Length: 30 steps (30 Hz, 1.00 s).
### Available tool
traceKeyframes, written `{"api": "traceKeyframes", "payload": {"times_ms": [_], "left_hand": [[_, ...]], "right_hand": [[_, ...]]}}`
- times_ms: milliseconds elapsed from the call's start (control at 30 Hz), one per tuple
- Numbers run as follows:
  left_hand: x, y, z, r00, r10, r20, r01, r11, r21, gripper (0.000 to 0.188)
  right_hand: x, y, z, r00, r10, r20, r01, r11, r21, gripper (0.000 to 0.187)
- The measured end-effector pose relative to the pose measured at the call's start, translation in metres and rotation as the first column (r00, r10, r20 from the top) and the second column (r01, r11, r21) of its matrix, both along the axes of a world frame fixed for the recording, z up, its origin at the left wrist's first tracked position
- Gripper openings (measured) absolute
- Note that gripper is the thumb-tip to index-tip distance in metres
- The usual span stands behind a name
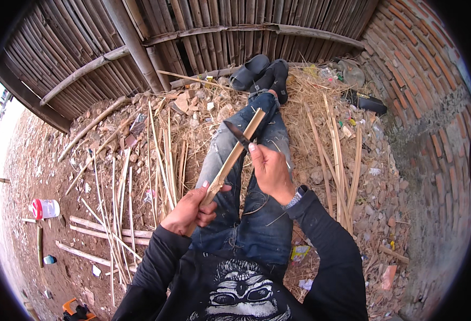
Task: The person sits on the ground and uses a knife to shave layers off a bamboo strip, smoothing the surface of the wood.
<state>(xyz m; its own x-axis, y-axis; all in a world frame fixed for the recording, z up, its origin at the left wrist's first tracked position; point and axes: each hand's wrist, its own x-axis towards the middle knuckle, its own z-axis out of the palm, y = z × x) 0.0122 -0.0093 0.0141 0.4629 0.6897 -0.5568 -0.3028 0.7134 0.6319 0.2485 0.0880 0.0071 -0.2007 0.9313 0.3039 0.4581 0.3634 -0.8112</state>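
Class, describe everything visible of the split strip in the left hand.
The split strip looks like bamboo: long, narrow, pale tan, with a rough, frayed patch near the left hand, which grips it toward its lower end. It slants above the jeans, its far end tilted to the right. The right hand's dark-bladed knife crosses it nearer the far end, apparently touching.

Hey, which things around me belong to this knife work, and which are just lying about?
Part of the job:
Knife, in the right hand
Split bamboo piece, in the left hand
Bamboo strips on the ground, probably

Apparently just lying about:
Red-and-white tub
Yellow wrapper
Orange-and-black object, kind unclear
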Motion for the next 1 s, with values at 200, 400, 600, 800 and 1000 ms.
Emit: {"api": "traceKeyframes", "payload": {"times_ms": [200, 400, 600, 800, 1000], "left_hand": [[-0.006, -0.007, -0.008, 0.991, 0.006, 0.131, 0.007, 0.995, -0.104, 0.059], [-0.002, 0.000, -0.008, 0.978, 0.036, 0.207, 0.004, 0.982, -0.191, 0.059], [0.002, 0.006, -0.015, 0.975, 0.014, 0.221, 0.018, 0.989, -0.144, 0.060], [-0.002, 0.007, -0.012, 0.982, 0.021, 0.190, 0.006, 0.990, -0.144, 0.059], [-0.013, 0.000, -0.007, 0.990, 0.033, 0.137, -0.024, 0.998, -0.063, 0.052]], "right_hand": [[-0.002, -0.003, 0.007, 1.000, 0.010, 0.021, -0.009, 0.999, -0.042, 0.046], [-0.013, -0.035, -0.011, 0.989, 0.127, 0.075, -0.129, 0.991, 0.024, 0.044], [-0.008, -0.036, -0.014, 0.991, 0.126, 0.043, -0.128, 0.991, 0.037, 0.046], [-0.003, -0.025, -0.002, 0.994, 0.104, 0.013, -0.102, 0.988, -0.117, 0.052], [0.003, -0.034, 0.009, 0.709, -0.004, -0.705, -0.605, 0.510, -0.611, 0.056]]}}
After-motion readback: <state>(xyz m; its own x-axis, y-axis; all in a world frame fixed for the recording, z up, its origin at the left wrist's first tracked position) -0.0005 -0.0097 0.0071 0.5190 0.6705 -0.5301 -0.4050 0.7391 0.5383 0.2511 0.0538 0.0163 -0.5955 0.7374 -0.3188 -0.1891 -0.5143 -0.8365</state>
